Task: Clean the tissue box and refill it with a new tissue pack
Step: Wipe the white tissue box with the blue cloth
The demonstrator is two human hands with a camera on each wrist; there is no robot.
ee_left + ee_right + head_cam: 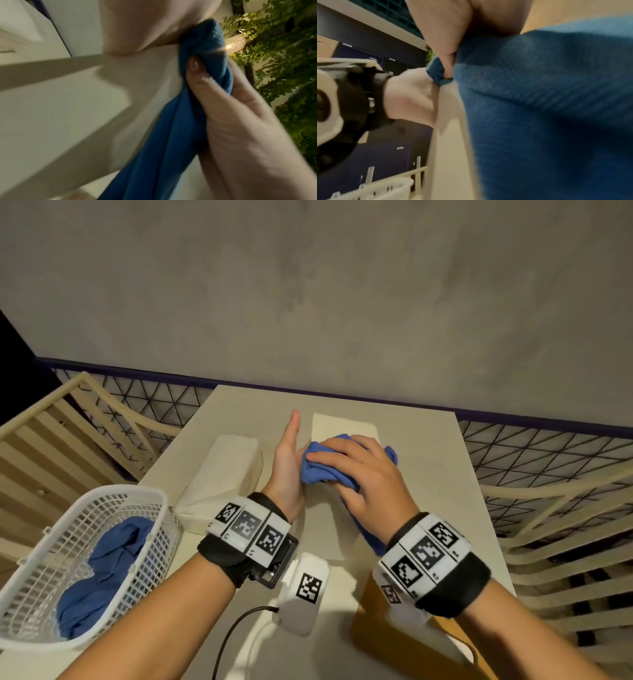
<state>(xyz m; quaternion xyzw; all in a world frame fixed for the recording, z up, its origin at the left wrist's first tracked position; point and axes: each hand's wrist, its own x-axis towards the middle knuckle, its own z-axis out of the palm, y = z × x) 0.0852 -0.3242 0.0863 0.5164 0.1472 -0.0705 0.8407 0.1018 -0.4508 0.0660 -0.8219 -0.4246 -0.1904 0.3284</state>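
The cream tissue box (339, 424) lies in the middle of the white table (431, 446). My right hand (352, 470) grips a bunched blue cloth (315, 474) and holds it down on the box. The cloth's tail (547, 108) hangs toward my wrist. My left hand (286, 463) stands flat against the box's left side with the thumb straight; its fingers are hidden behind the cloth. The left wrist view shows the right thumb (197, 75) pinching the cloth (163, 148) against the box (68, 108). A white tissue pack (222, 474) lies just left of the box.
A white plastic basket (113, 494) with more blue cloths stands at the table's left front corner. A tan wooden piece (370, 621) lies under my right wrist. Slatted chairs (51, 440) flank the table, and a grey wall stands behind it.
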